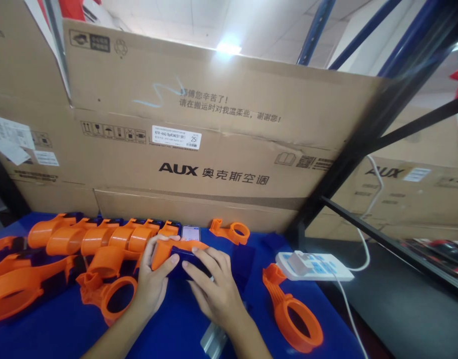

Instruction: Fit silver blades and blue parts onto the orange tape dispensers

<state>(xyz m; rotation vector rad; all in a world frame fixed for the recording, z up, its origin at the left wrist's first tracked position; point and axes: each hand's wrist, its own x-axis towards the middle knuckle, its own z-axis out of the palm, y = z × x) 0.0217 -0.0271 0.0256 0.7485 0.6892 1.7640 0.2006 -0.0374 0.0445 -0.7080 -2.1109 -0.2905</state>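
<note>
Left hand: the left hand (153,284) sits at lower centre of the frame, fingers curled round the near end of an orange clip piece (176,248), thumb beneath it, so it has hold of that part.
Right hand: the right hand (213,289) lies just right of the left, palm down, fingers spread and nearly flat on a dark blue block (187,258); it presses rather than grasps.
Held parts: the orange clip piece lies across the top of the dark blue block, the two touching, at the middle of the blue table (176,329).
Step in hand: by the look of it, the orange piece is being seated onto the blue block, one hand steadying, the other guiding.
Next move: it probably calls for lining the piece up squarely and pushing down evenly, with the block kept from sliding on the cloth.
Left of frame: a row of finished orange parts (98,238) runs toward the left edge, with a loose orange ring (116,297) just beside the left wrist.
Right of frame: another orange ring clip (294,319) lies near a white power strip (313,266).
Behind: a phone (190,233) stands against a cardboard box (214,149).
</note>
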